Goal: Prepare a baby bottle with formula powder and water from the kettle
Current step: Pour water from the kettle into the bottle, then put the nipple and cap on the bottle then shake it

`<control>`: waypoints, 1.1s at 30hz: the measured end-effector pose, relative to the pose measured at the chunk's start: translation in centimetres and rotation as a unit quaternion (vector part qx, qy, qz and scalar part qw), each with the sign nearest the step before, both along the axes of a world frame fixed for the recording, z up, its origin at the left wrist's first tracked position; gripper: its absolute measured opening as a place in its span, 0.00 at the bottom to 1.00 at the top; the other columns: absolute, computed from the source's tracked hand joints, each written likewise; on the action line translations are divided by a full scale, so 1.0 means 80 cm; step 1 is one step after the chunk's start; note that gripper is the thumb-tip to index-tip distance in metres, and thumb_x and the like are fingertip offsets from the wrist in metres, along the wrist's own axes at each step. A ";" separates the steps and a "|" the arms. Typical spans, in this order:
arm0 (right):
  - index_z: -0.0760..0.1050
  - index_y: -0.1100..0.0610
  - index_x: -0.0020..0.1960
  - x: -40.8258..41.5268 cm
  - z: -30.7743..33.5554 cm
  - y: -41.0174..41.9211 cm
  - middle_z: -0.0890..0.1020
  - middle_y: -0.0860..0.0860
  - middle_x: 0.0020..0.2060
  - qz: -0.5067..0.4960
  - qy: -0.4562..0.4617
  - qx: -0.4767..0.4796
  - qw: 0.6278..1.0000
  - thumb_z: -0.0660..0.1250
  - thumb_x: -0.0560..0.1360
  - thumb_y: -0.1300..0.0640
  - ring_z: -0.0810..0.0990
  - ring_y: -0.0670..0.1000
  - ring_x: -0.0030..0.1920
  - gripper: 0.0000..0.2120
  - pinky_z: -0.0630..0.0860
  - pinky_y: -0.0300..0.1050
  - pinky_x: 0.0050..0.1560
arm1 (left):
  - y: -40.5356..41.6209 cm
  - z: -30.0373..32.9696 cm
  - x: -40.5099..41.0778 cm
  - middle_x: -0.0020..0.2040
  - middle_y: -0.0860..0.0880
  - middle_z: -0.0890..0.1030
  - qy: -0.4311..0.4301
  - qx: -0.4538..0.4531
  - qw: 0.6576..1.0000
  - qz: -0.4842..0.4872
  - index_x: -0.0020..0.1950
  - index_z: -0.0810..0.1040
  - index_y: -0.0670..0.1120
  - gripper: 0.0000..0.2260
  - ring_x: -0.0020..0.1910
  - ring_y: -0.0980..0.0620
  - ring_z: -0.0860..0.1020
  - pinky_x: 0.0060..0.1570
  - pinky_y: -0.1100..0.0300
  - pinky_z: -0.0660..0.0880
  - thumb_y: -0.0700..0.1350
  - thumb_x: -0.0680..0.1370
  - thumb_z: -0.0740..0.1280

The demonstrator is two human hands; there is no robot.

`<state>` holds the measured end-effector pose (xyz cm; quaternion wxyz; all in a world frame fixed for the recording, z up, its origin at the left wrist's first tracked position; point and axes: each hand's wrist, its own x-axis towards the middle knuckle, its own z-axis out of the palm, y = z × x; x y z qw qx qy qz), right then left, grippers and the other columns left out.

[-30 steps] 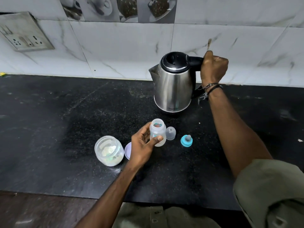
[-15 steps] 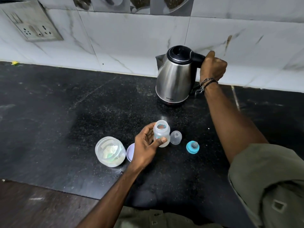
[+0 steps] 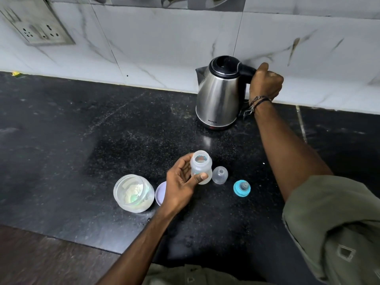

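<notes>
Right now the baby bottle (image 3: 201,170) stands upright and uncapped on the black desk (image 3: 82,128), its open mouth facing up, well in front of the kettle (image 3: 221,93). The left hand (image 3: 181,185) has its grip wrapped around the bottle, thumb (image 3: 199,177) pressed across the lower body and fingers curled behind it.

Just beside the bottle, on the side away from that hand, a clear dome cap (image 3: 220,175) sits on the desk, and a little further that way lies the blue ring with its nipple (image 3: 242,188), apart from both. On the bottle's other side, past the left hand, a pale lilac lid (image 3: 160,193) peeks out, partly hidden by the hand, touching or nearly touching the open formula jar (image 3: 133,193), which holds some whitish powder.

Behind the bottle, near the tiled wall (image 3: 164,48), the steel kettle rests upright on the desk with its black lid closed and spout turned away from the handle. The right hand (image 3: 265,83) has its grip closed firmly around the kettle's black handle; bracelets (image 3: 258,101) circle that wrist. A socket plate (image 3: 37,27) is set in the wall, far from the kettle on its spout side.
</notes>
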<state>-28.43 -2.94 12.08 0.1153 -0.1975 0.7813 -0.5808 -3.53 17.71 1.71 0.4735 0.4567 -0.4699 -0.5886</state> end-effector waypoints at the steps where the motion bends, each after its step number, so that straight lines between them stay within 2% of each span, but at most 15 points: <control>1: 0.63 0.58 0.22 0.000 -0.001 -0.001 0.66 0.54 0.23 0.002 0.001 0.000 1.000 0.64 0.70 0.49 0.69 0.56 0.29 0.23 0.66 0.45 0.31 | 0.000 0.000 0.000 0.55 0.52 0.86 0.002 0.000 1.000 0.001 0.66 0.74 0.36 0.27 0.57 0.57 0.83 0.56 0.64 0.78 0.34 0.68 0.75; 7: 0.62 0.58 0.22 0.001 -0.010 -0.003 0.63 0.51 0.21 0.006 0.005 0.007 1.000 0.65 0.71 0.51 0.68 0.56 0.28 0.23 0.63 0.42 0.28 | 0.001 0.005 0.001 0.56 0.53 0.86 -0.002 0.008 1.000 0.007 0.64 0.75 0.41 0.27 0.58 0.56 0.83 0.57 0.64 0.77 0.40 0.67 0.77; 13: 0.62 0.57 0.21 0.001 -0.011 -0.005 0.63 0.49 0.20 0.017 -0.006 -0.001 1.000 0.65 0.72 0.52 0.66 0.54 0.26 0.23 0.62 0.44 0.30 | 0.001 0.002 0.002 0.55 0.54 0.86 -0.003 0.009 1.000 0.010 0.65 0.75 0.40 0.25 0.57 0.57 0.83 0.57 0.64 0.77 0.34 0.69 0.75; 17: 0.61 0.55 0.21 0.001 -0.011 -0.003 0.62 0.47 0.19 0.034 0.003 -0.007 0.999 0.64 0.72 0.52 0.64 0.51 0.24 0.23 0.63 0.44 0.31 | 0.003 0.003 0.000 0.56 0.54 0.86 -0.005 0.009 1.000 0.012 0.64 0.75 0.42 0.25 0.57 0.57 0.83 0.56 0.64 0.77 0.38 0.68 0.77; 22: 0.67 0.57 0.23 -0.006 -0.008 0.007 0.70 0.48 0.21 0.078 0.008 0.016 0.997 0.61 0.72 0.47 0.75 0.57 0.32 0.22 0.74 0.47 0.38 | 0.009 0.009 -0.001 0.56 0.54 0.86 -0.004 0.007 1.000 0.014 0.63 0.76 0.43 0.26 0.58 0.57 0.83 0.56 0.64 0.77 0.42 0.66 0.78; 25: 0.72 0.57 0.29 -0.010 -0.011 0.018 0.74 0.48 0.27 0.094 0.048 0.016 0.994 0.63 0.76 0.47 0.74 0.54 0.36 0.20 0.70 0.45 0.41 | 0.012 0.010 0.000 0.55 0.54 0.86 -0.012 0.005 1.000 0.010 0.63 0.76 0.42 0.26 0.57 0.57 0.83 0.56 0.65 0.78 0.39 0.67 0.78; 27: 0.79 0.56 0.40 -0.011 -0.012 0.029 0.80 0.48 0.36 0.072 0.059 -0.013 0.996 0.63 0.77 0.46 0.76 0.50 0.40 0.15 0.70 0.42 0.44 | 0.014 0.009 0.002 0.55 0.52 0.86 -0.012 0.002 1.000 0.011 0.64 0.75 0.40 0.26 0.56 0.58 0.83 0.55 0.65 0.78 0.35 0.67 0.76; 29: 0.80 0.57 0.47 -0.009 -0.012 0.044 0.83 0.48 0.42 0.033 0.069 -0.055 0.996 0.64 0.77 0.49 0.76 0.48 0.43 0.11 0.68 0.40 0.46 | 0.018 0.010 0.003 0.57 0.49 0.84 -0.008 -0.006 1.000 0.011 0.65 0.74 0.37 0.27 0.56 0.58 0.83 0.55 0.65 0.78 0.35 0.67 0.75; 33: 0.80 0.61 0.46 -0.006 -0.015 0.081 0.85 0.54 0.44 0.014 0.094 -0.147 0.984 0.64 0.74 0.60 0.78 0.49 0.43 0.07 0.69 0.34 0.41 | 0.027 0.015 0.007 0.57 0.47 0.83 -0.002 -0.015 1.000 0.006 0.65 0.74 0.37 0.26 0.55 0.59 0.83 0.54 0.66 0.78 0.35 0.67 0.75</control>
